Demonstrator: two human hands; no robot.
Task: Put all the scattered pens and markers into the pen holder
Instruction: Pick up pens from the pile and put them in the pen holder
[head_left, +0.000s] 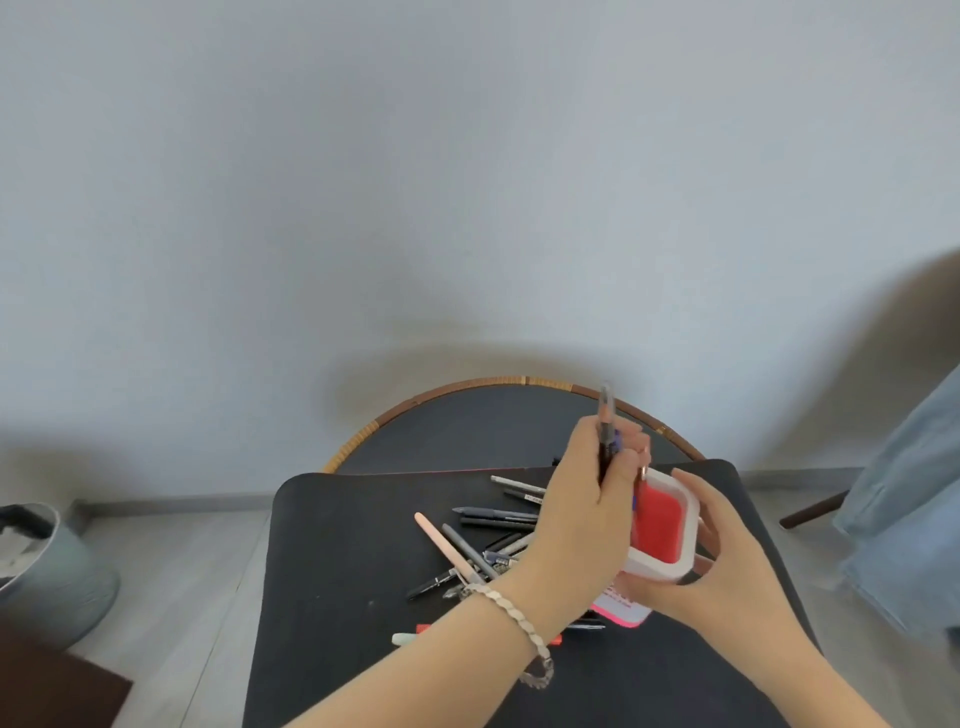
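Pen holder between both hands.

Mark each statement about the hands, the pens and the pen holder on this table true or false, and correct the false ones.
1. The left hand grips pens upright above the white square pen holder with the red inside. True.
2. The right hand lies flat on the black table. False: it cups the holder's side.
3. Every pen is already in the holder. False: many scattered dark pens lie on the table.
4. A pale pink pen lies among the scattered ones. True.
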